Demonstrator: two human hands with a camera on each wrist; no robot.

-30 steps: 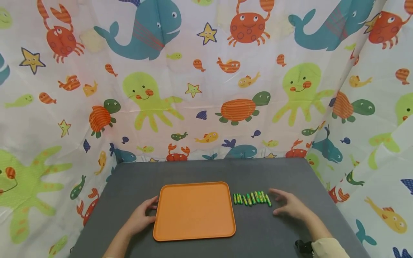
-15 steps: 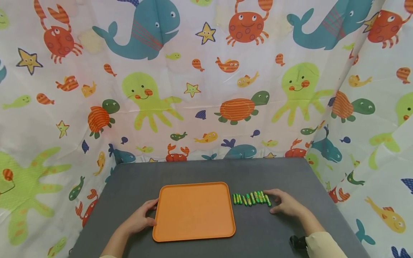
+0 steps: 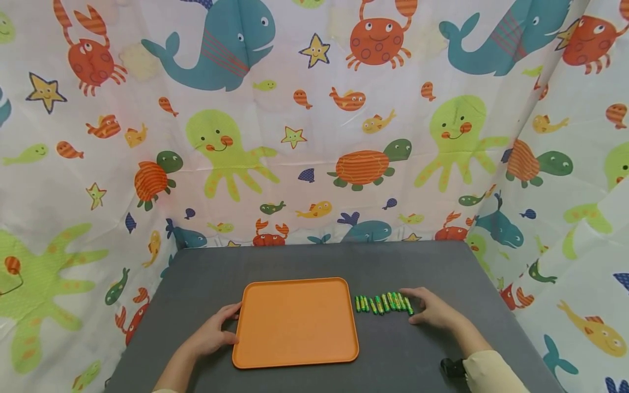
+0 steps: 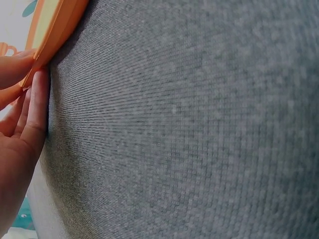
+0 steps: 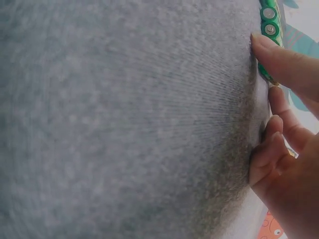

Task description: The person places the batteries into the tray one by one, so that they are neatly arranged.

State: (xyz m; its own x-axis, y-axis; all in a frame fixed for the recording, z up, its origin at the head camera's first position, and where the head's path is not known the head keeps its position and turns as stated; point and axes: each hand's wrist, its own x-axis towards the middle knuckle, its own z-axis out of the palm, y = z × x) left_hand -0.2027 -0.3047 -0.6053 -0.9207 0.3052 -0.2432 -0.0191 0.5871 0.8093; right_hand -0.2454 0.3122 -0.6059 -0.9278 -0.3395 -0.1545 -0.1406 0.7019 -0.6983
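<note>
A flat orange tray [image 3: 297,325] lies on the grey table. My left hand [image 3: 213,331] is at its left edge, thumb and fingers spread along the rim; in the left wrist view the fingertips [image 4: 41,82] touch the tray's side [image 4: 62,32]. To the right of the tray, several green batteries [image 3: 380,303] lie side by side in an uneven row. My right hand [image 3: 434,310] is at the row's right end, thumb and index finger around the last battery [image 3: 409,305]. In the right wrist view that battery [image 5: 264,72] is between thumb and index finger, partly covered.
The grey table [image 3: 314,262] runs back to a white curtain [image 3: 304,180] printed with sea animals, which also hangs on both sides. A black strap or device [image 3: 452,368] sits at the right wrist, beside a pale sleeve [image 3: 493,374].
My right hand has moved a little left, its thumb and index finger closing in around the last battery. Left hand, tray and batteries stay in place.
</note>
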